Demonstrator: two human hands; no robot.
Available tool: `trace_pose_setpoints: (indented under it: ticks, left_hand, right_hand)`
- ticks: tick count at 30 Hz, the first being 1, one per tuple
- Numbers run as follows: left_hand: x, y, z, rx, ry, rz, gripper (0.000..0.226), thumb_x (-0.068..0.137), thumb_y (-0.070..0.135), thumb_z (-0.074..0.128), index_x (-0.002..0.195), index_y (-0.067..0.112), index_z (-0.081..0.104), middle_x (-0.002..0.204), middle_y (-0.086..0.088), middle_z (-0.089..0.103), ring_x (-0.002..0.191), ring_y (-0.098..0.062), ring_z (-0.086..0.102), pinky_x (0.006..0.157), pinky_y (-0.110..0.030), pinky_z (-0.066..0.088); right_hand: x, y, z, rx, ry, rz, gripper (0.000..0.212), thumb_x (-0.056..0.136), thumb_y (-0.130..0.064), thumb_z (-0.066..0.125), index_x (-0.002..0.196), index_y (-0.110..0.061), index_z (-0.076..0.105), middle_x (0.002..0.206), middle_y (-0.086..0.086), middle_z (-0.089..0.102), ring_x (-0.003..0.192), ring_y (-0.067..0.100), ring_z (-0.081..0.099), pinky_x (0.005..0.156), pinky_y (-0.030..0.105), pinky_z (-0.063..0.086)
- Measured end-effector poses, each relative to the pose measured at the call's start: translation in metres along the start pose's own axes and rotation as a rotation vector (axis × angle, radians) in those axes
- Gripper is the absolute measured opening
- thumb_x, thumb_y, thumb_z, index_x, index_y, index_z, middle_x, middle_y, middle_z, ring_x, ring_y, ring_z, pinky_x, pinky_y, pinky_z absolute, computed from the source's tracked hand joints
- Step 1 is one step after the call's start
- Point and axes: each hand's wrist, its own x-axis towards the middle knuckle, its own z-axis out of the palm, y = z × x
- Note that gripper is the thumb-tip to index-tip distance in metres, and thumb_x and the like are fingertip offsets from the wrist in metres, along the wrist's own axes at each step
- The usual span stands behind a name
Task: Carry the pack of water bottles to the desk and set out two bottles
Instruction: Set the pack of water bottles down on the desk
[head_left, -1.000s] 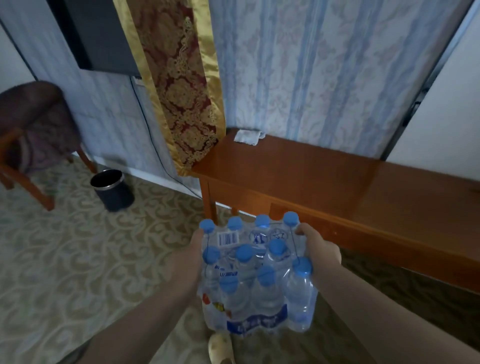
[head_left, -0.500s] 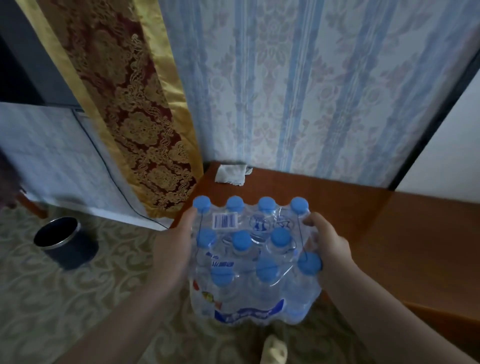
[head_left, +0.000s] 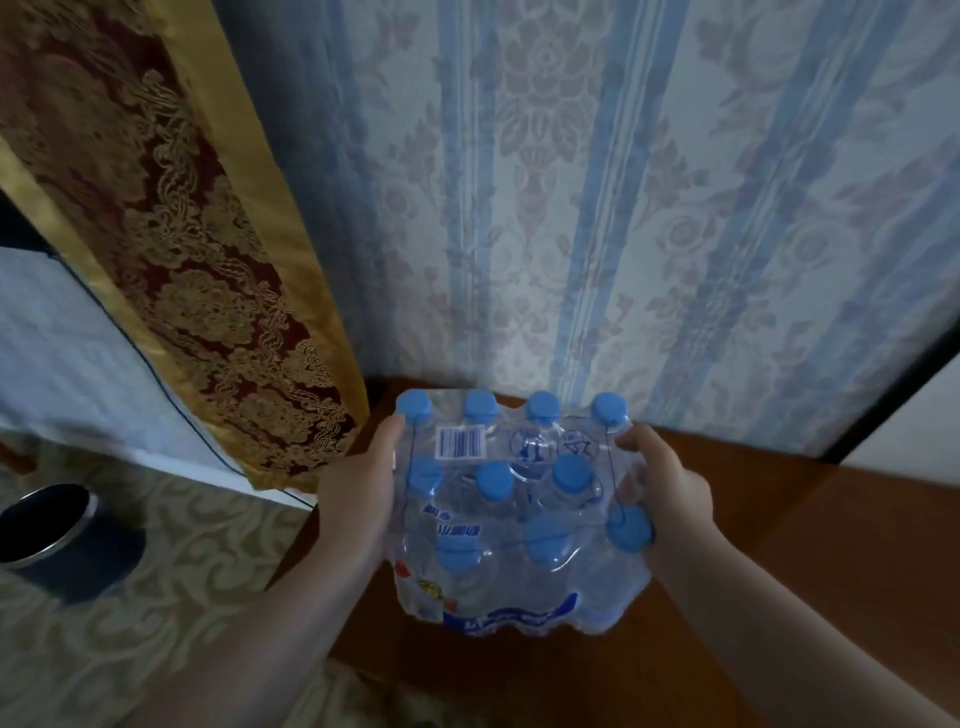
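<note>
While above desk (head_left: 810, 545), water pack (head_left: 514, 519) clamped between left hand (head_left: 358, 499), right hand (head_left: 670, 493).

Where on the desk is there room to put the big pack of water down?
The desk shows bare wood to the right of the pack of water bottles, between the right hand and the wall. Bare wood also shows in front of the pack. The left hand sits at the desk's left edge, which is tighter.

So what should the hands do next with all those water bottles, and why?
Probably lower the pack onto the desk. Both the left hand and right hand grip its sides, it is over the wood, and no bottles are out yet.
</note>
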Motion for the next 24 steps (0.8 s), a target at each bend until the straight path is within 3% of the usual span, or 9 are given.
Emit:
trace_pose_setpoints:
  ticks: [3, 8, 12, 15, 19, 24]
  left_hand:
    - [0.029, 0.002, 0.022, 0.051, -0.039, -0.024, 0.065, 0.045, 0.073, 0.061, 0.059, 0.010, 0.069, 0.060, -0.005, 0.071, 0.062, -0.025, 0.068, 0.061, -0.041, 0.054]
    - [0.071, 0.003, 0.054, 0.138, -0.118, -0.056, 0.069, 0.048, 0.074, 0.060, 0.074, 0.011, 0.071, 0.074, -0.007, 0.072, 0.070, -0.025, 0.069, 0.062, -0.038, 0.053]
    - [0.104, 0.003, 0.072, 0.244, -0.177, -0.006, 0.066, 0.074, 0.066, 0.059, 0.093, 0.004, 0.071, 0.093, -0.014, 0.072, 0.080, -0.029, 0.067, 0.065, -0.035, 0.048]
    - [0.121, 0.006, 0.084, 0.261, -0.198, 0.001, 0.053, 0.076, 0.062, 0.060, 0.077, 0.010, 0.070, 0.082, -0.009, 0.072, 0.073, -0.023, 0.067, 0.066, -0.038, 0.052]
    - [0.129, 0.004, 0.095, 0.187, -0.245, 0.011, 0.044, 0.079, 0.052, 0.065, 0.095, 0.011, 0.068, 0.089, -0.009, 0.072, 0.075, -0.020, 0.068, 0.058, -0.031, 0.049]
    - [0.121, -0.011, 0.089, 0.306, -0.277, 0.023, 0.057, 0.079, 0.067, 0.053, 0.094, 0.015, 0.070, 0.090, -0.008, 0.072, 0.079, -0.023, 0.068, 0.078, -0.045, 0.056]
  right_hand:
    - [0.024, -0.005, 0.010, 0.001, 0.077, 0.018, 0.033, 0.055, -0.034, 0.075, 0.067, -0.009, 0.057, 0.066, 0.010, 0.052, 0.065, 0.024, 0.048, 0.060, 0.038, 0.043]
    - [0.053, -0.003, 0.020, 0.009, 0.182, 0.033, 0.034, 0.055, -0.036, 0.075, 0.066, -0.009, 0.057, 0.069, 0.012, 0.050, 0.065, 0.024, 0.047, 0.058, 0.037, 0.042]
    - [0.075, -0.004, 0.031, 0.001, 0.254, 0.043, 0.033, 0.059, -0.034, 0.076, 0.068, -0.007, 0.060, 0.069, 0.013, 0.054, 0.064, 0.025, 0.049, 0.054, 0.034, 0.042]
    - [0.085, -0.006, 0.037, -0.007, 0.296, 0.050, 0.036, 0.057, -0.035, 0.076, 0.072, -0.005, 0.063, 0.069, 0.014, 0.056, 0.061, 0.024, 0.050, 0.052, 0.033, 0.042]
    - [0.092, -0.002, 0.036, 0.005, 0.287, 0.096, 0.044, 0.048, -0.039, 0.073, 0.071, -0.004, 0.062, 0.069, 0.015, 0.057, 0.064, 0.027, 0.053, 0.059, 0.040, 0.046]
    - [0.094, 0.006, 0.026, -0.025, 0.163, 0.155, 0.049, 0.041, -0.042, 0.072, 0.072, -0.005, 0.061, 0.059, 0.012, 0.057, 0.053, 0.026, 0.056, 0.057, 0.036, 0.050]
